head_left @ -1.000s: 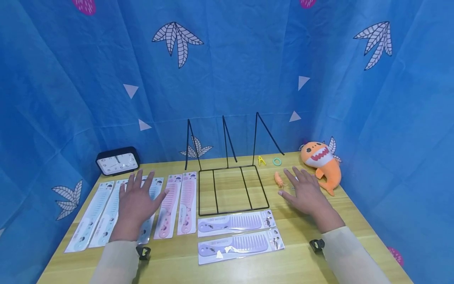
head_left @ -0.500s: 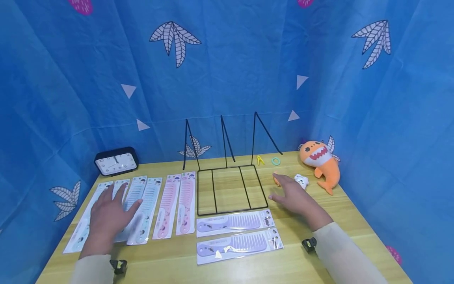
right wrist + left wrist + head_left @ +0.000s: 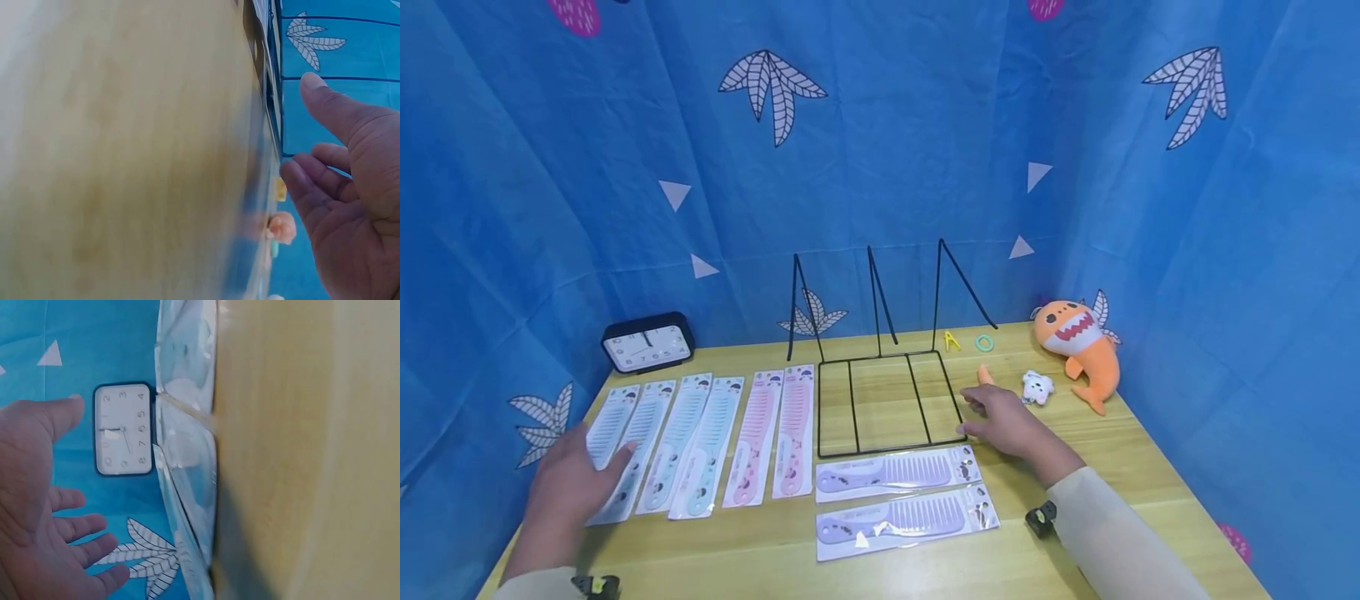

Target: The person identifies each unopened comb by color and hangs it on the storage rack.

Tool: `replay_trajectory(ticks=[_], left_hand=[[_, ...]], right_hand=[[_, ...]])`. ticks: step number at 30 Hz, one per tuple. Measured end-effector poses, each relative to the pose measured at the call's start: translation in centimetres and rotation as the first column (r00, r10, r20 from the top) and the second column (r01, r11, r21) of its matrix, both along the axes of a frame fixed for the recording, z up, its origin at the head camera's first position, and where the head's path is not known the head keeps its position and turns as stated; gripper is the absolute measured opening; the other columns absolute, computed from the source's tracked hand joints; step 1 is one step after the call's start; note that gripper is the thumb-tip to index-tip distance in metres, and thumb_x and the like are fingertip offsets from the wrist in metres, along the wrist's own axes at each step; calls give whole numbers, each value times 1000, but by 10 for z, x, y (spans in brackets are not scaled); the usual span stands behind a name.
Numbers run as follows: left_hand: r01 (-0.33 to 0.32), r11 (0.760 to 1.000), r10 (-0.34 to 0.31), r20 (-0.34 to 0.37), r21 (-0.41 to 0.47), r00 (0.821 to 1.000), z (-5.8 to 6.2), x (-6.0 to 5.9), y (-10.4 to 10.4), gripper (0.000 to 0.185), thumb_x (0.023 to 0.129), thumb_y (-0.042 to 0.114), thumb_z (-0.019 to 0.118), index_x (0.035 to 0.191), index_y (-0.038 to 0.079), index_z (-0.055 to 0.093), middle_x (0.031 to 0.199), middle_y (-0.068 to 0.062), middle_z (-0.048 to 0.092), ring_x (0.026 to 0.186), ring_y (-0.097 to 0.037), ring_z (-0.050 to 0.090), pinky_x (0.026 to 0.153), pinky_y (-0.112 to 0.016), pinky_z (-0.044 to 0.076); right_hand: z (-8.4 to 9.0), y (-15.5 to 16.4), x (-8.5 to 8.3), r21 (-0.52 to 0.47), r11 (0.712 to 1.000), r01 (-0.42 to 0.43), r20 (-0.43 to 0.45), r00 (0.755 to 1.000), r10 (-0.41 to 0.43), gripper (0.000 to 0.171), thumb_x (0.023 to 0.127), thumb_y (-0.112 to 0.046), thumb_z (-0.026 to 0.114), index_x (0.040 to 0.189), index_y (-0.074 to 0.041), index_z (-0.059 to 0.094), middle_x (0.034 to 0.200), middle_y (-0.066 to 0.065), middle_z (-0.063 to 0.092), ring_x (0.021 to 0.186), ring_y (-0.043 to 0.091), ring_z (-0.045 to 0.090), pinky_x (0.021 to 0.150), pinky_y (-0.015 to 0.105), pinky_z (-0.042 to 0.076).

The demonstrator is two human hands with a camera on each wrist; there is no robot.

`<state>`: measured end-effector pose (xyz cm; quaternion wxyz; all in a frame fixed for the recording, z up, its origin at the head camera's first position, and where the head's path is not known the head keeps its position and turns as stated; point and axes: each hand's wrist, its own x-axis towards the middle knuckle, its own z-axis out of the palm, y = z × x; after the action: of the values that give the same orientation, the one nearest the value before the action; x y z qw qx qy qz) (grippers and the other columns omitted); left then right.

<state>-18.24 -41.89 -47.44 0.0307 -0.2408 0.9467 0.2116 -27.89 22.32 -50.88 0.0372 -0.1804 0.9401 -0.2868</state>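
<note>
Hands hover, grips loose and holding nothing: left hand point(image 3: 568, 483) over the nine-o'clock blue combs point(image 3: 625, 450), right hand point(image 3: 1007, 425) by the wire rack point(image 3: 887, 400). A careless sweep could likely scatter the slippery packets.

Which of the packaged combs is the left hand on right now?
The left hand rests on the leftmost pale blue comb, the outermost of the row by the table's left edge.
</note>
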Motion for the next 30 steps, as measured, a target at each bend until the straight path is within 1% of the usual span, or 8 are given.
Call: replay_trajectory(ticks=[7, 14, 20, 21, 22, 24, 26, 30], left_hand=[[-82, 997, 82, 66, 2, 994, -12, 6, -14, 107, 107, 53, 59, 165, -15, 1, 159, -48, 16, 145, -67, 23, 123, -77, 26], [-120, 993, 120, 93, -8, 988, -23, 11, -21, 87, 109, 43, 55, 158, -22, 23, 139, -46, 34, 128, -61, 39, 115, -73, 38], [-181, 983, 185, 142, -42, 972, -30, 7, -26, 76, 112, 35, 49, 153, -25, 27, 133, -45, 38, 125, -58, 43, 114, -68, 42], [-186, 981, 191, 146, -47, 971, -30, 7, -27, 76, 112, 35, 49, 152, -25, 27, 134, -46, 37, 125, -59, 43, 114, -67, 43], [-186, 981, 192, 153, -54, 970, -30, 7, -27, 75, 112, 34, 50, 152, -26, 28, 134, -46, 37, 126, -59, 43, 115, -67, 43], [-188, 980, 196, 162, -65, 967, -30, 7, -28, 74, 111, 32, 51, 150, -27, 29, 135, -47, 37, 127, -60, 42, 117, -67, 42], [-193, 979, 201, 166, -67, 965, -30, 7, -28, 73, 111, 31, 53, 149, -27, 30, 135, -47, 37, 127, -60, 41, 117, -67, 41], [-183, 979, 195, 160, -85, 968, -30, 6, -27, 69, 110, 27, 54, 145, -28, 33, 131, -47, 40, 125, -59, 43, 115, -68, 42]], right_hand=[[-5, -2, -5, -6, 1000, -10, 70, 997, 10, 72, 96, -31, 87, 153, 2, 58, 136, 17, 70, 126, 34, 69, 108, 55, 57], [-5, -5, -9, 14, 999, -41, 47, 998, 41, 68, 94, -26, 88, 147, 6, 62, 116, 11, 69, 107, 24, 65, 98, 48, 58], [-7, -4, -12, 23, 998, -62, 37, 997, 61, 47, 94, -26, 89, 122, 7, 72, 94, 7, 57, 86, 19, 49, 77, 37, 43], [-7, -5, -12, 21, 998, -58, 44, 997, 57, 47, 94, -27, 89, 122, 8, 72, 93, 7, 56, 85, 18, 48, 76, 37, 41], [-7, -5, -11, 25, 999, -48, 52, 998, 47, 53, 94, -27, 89, 130, 7, 71, 95, 7, 57, 86, 19, 49, 78, 38, 42], [-7, -6, -11, 31, 999, -43, 59, 997, 41, 53, 93, -27, 89, 130, 7, 71, 93, 7, 55, 85, 19, 48, 77, 37, 41], [-7, -6, -10, 39, 999, -33, 61, 998, 31, 62, 93, -28, 89, 141, 5, 68, 94, 4, 56, 87, 18, 50, 79, 37, 43], [-8, -6, -11, 45, 998, -32, 60, 998, 29, 62, 93, -29, 89, 141, 4, 68, 94, 4, 55, 88, 18, 50, 79, 38, 43]])
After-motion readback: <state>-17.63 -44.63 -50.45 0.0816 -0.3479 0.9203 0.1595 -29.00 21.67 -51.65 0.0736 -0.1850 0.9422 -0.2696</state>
